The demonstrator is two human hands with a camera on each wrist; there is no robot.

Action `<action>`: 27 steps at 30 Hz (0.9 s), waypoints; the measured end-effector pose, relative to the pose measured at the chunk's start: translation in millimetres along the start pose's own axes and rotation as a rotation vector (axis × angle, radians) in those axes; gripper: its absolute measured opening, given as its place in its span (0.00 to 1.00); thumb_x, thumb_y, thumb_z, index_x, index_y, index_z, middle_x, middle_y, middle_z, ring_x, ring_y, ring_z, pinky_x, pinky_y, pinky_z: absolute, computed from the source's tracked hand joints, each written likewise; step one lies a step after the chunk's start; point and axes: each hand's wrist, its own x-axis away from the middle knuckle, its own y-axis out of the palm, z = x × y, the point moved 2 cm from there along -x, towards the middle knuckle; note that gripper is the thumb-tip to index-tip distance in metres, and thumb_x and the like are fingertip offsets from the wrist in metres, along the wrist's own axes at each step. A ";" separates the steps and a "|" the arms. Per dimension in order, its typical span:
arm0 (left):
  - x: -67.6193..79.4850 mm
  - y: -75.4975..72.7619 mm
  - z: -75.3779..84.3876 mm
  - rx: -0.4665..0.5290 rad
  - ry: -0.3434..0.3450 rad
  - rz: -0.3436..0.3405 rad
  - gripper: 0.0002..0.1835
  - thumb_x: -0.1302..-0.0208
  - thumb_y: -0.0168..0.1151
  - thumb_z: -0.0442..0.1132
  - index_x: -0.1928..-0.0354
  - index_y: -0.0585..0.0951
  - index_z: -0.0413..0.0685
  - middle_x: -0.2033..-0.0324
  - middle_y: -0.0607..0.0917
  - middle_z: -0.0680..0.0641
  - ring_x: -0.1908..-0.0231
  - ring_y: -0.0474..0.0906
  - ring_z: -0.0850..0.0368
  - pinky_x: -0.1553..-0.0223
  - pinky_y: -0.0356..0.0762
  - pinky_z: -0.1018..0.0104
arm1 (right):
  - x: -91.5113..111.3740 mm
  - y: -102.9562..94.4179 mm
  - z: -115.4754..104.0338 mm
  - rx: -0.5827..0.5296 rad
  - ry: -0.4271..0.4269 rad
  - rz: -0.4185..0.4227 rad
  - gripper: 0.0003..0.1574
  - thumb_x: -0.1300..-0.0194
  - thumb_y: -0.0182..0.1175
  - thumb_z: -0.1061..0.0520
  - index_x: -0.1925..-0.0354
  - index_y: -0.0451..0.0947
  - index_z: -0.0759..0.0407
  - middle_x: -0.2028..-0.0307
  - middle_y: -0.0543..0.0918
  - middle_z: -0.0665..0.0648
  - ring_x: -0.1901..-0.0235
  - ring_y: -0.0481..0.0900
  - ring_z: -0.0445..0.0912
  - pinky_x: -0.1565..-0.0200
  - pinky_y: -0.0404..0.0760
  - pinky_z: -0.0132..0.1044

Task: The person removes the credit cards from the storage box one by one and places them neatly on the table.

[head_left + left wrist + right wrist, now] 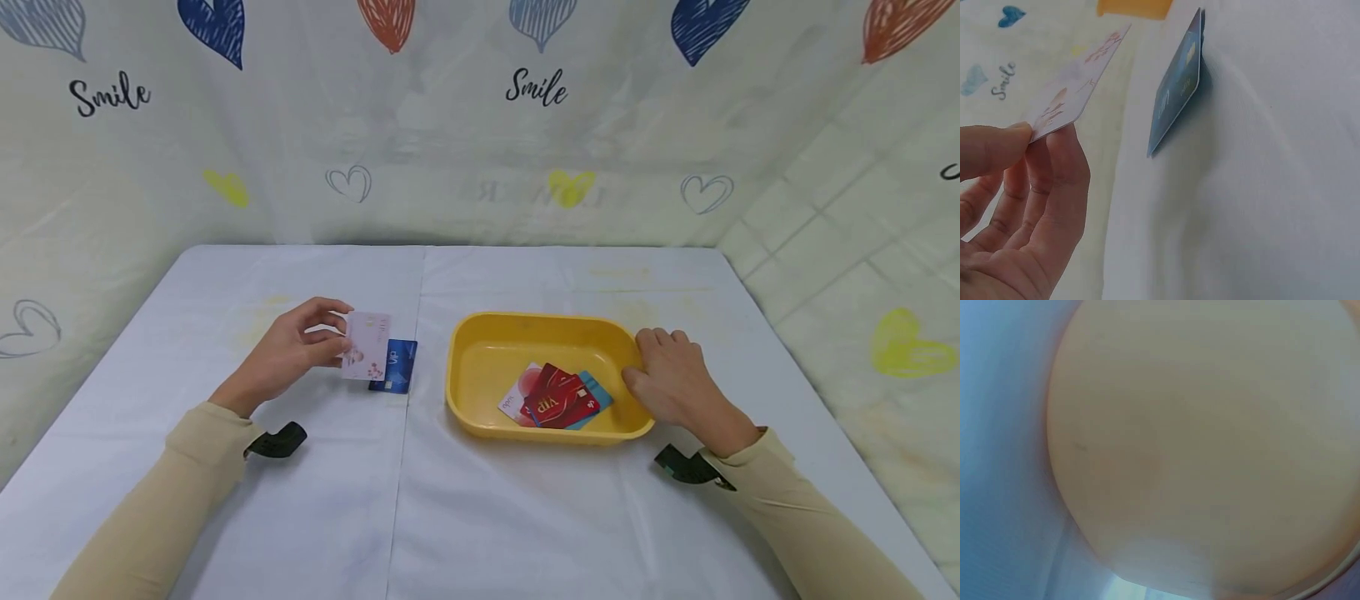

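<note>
1. Card transfer between desk point(307, 533) and tray point(540, 329) is judged the step in hand; direction of travel cannot be told.
2. Left hand point(288, 350) pinches the pink card point(367, 343) at its nine-o'clock edge, thumb against fingers, raised clear of the desk.
3. Blue card point(403, 367), at four o'clock from the pink card, lies partly hidden behind it in the head view.
4. Tray, at three o'clock from the pink card, contains overlapping cards near its six-o'clock wall, a red card point(555, 402) uppermost.
5. Right hand point(678, 383) grips the tray's three-o'clock rim; its fingers are not visible in the right wrist view.
6. Next move, as judged: if tray-bound, carrying the pink card toward three o'clock, over the tray's nine-o'clock rim, before release; if desk-bound, lowering it toward the blue card, squared before release.
</note>
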 end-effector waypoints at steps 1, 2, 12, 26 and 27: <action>0.0 -0.7 -0.6 0.001 -0.003 0.001 0.27 0.28 0.64 0.38 0.31 0.68 0.47 0.47 0.75 0.45 0.54 0.85 0.64 0.54 0.89 0.64 | -0.1 0.0 0.1 0.002 -0.001 0.001 0.19 0.33 0.46 0.55 0.55 0.70 0.70 0.66 0.72 0.62 0.62 0.65 0.58 0.61 0.61 0.45; 0.0 -1.6 -1.3 0.003 -0.005 0.002 0.27 0.28 0.64 0.38 0.31 0.68 0.47 0.46 0.75 0.44 0.54 0.85 0.65 0.54 0.89 0.64 | -0.1 0.0 0.1 0.004 -0.002 0.001 0.19 0.33 0.46 0.55 0.55 0.70 0.70 0.67 0.72 0.62 0.62 0.65 0.58 0.61 0.61 0.45; 0.3 -6.6 -6.9 -0.042 -0.062 0.015 0.31 0.28 0.63 0.37 0.27 0.65 0.46 0.39 0.73 0.38 0.54 0.84 0.67 0.52 0.88 0.67 | -2.1 0.8 1.5 -0.005 -0.014 0.001 0.15 0.33 0.47 0.55 0.59 0.70 0.69 0.69 0.71 0.60 0.65 0.64 0.58 0.62 0.61 0.45; 1.2 -12.5 -15.5 -0.076 -0.101 0.023 0.32 0.28 0.63 0.38 0.25 0.65 0.46 0.37 0.74 0.37 0.53 0.84 0.62 0.50 0.88 0.65 | -2.5 1.4 1.6 -0.006 -0.014 0.013 0.14 0.33 0.47 0.56 0.61 0.69 0.67 0.70 0.70 0.60 0.65 0.64 0.57 0.63 0.60 0.44; 1.1 -12.8 -15.8 -0.076 -0.102 0.022 0.32 0.28 0.63 0.38 0.25 0.64 0.46 0.37 0.74 0.37 0.52 0.84 0.62 0.50 0.88 0.65 | -2.5 1.3 1.5 -0.007 -0.015 0.013 0.14 0.33 0.47 0.56 0.61 0.69 0.68 0.70 0.70 0.60 0.65 0.64 0.58 0.63 0.60 0.44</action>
